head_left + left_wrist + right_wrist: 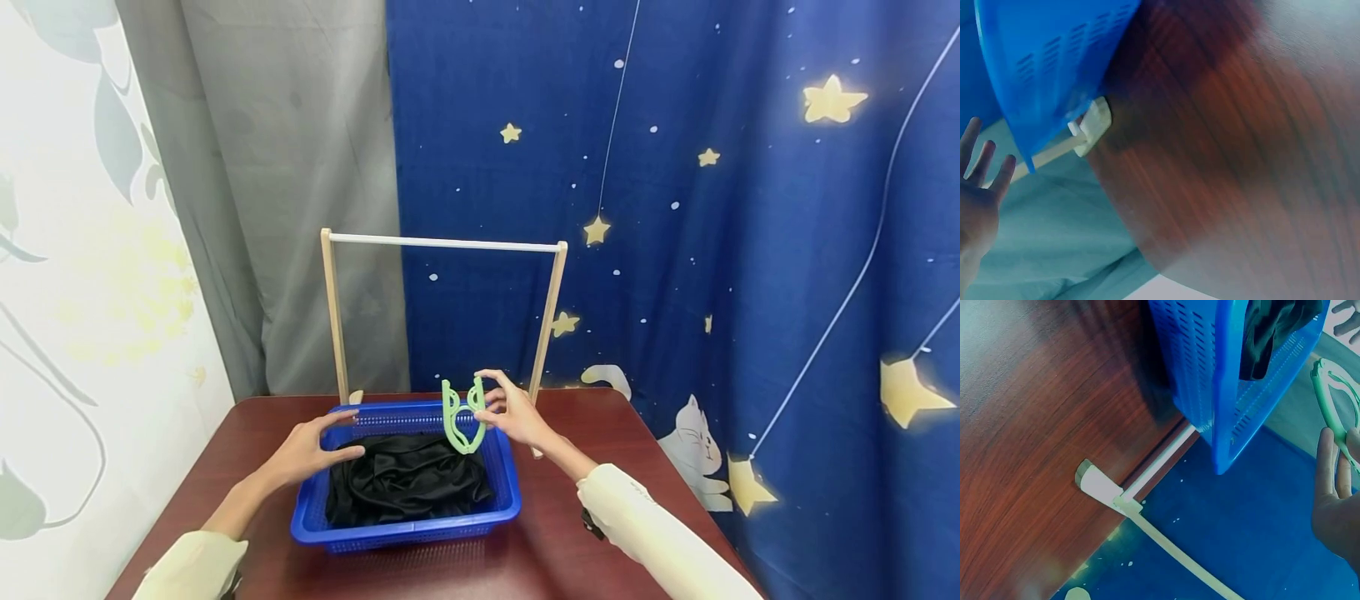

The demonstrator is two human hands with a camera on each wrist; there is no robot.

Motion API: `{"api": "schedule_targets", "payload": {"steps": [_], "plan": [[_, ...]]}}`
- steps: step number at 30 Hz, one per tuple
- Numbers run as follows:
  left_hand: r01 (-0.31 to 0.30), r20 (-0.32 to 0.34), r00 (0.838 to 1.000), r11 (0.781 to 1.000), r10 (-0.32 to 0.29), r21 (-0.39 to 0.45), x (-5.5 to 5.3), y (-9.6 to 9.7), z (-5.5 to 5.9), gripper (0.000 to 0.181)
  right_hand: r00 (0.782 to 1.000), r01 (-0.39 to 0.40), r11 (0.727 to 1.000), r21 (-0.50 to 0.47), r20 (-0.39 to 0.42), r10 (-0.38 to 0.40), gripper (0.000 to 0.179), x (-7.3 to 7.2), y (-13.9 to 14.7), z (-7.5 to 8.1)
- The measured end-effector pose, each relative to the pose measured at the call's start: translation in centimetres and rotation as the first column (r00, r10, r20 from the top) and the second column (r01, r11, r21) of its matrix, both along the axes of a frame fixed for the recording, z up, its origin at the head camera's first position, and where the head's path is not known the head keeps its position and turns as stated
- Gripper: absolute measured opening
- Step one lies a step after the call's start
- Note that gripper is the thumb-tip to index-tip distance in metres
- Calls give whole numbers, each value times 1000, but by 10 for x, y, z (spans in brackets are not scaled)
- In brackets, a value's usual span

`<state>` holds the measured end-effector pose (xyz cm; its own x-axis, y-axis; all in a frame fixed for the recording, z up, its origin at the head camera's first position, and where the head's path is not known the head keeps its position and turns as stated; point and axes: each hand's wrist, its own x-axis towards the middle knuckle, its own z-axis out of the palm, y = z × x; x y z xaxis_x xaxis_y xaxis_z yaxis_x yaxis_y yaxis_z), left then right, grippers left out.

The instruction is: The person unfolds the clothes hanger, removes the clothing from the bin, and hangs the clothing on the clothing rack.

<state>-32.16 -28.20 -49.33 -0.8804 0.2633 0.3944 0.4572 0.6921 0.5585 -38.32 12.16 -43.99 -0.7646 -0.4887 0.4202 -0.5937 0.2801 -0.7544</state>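
A green hanger (447,410) is held above the right rear part of the blue basket (408,532), its side pinched by the thumb and fingers of the right grip (513,412), whose forearm slants in from the basket's right. The left grip (303,447) is at the basket's left rim, thumb and fingers spread apart. Black cloth (408,479) lies inside the basket, which stands on a reddish-brown counter (600,467); behind it are a rack (442,242) and a starry blue curtain (660,250).
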Motion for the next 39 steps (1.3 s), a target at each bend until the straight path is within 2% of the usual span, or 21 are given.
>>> {"api": "schedule_targets", "payload": {"steps": [9,16,20,26,32,39], "plan": [[92,-4,996,995,-92,47,-7,29,20,70,998,-39,999,-29,47,41,68,2,-11,-1],[170,16,985,980,-173,103,-11,56,34,70,995,-38,999,-33,93,41,69,2,-22,-6],[176,39,982,973,-184,146,-14,66,37,69,994,-50,997,-56,99,56,68,3,-27,-5],[227,47,969,950,-242,213,-16,73,36,66,994,-61,996,-60,88,66,68,3,-33,-6],[258,51,960,937,-276,235,-15,78,37,63,994,-46,996,-80,99,54,69,4,-36,-7],[257,64,957,928,-284,269,-17,84,35,60,995,-30,998,-63,91,36,69,7,-40,-9]]}}
